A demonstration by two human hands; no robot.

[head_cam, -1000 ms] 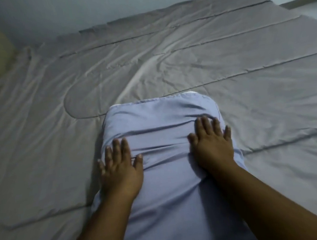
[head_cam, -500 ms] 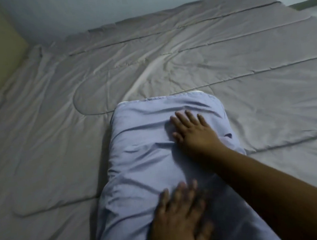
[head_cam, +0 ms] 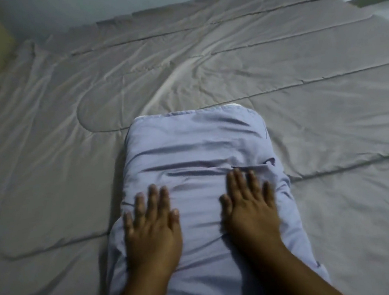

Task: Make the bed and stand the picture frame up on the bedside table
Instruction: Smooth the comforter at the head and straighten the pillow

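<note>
Near edge, hands: the left hand [head_cam: 152,226] and the right hand [head_cam: 250,210] both lie palm down with fingers spread flat on the pillow [head_cam: 196,152], gripping nothing.
Pillow: a pale blue, soft pillow lying lengthwise away from the person on the grey quilt [head_cam: 317,115], with cross creases just beyond the fingertips.
Risk at the pillow: a forward push would likely bunch the loose case into deeper folds, since the cloth slides over the filling; uneven pressure from one hand could skew the pillow left or right.
Risk beneath: dragging the pillow may rumple the quilt, which already shows wrinkles to the far left.
Far side: the quilt reaches the wall [head_cam: 77,5] and looks fairly flat there.
Picture frame and bedside table: neither is in view, so that step appears not yet done.
</note>
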